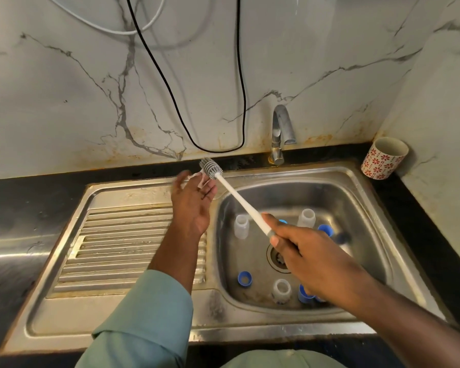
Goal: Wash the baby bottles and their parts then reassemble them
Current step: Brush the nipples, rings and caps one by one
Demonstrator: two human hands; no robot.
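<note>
Brush [238, 197] in right-hand [300, 251] grip over basin rim [225, 197], left hand [194, 200] slack beside bristles.

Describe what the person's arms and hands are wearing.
The left arm wears a pale green sleeve with a loose cuff ending above the wrist. The right arm is bare as far as it shows. Both hands, left hand and right hand, are bare: no gloves, rings or watch visible.

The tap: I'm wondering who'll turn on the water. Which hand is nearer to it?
Left. The left hand is raised open by the brush head, left of the tap. The right hand grips the brush handle lower down, over the sink basin.
</note>
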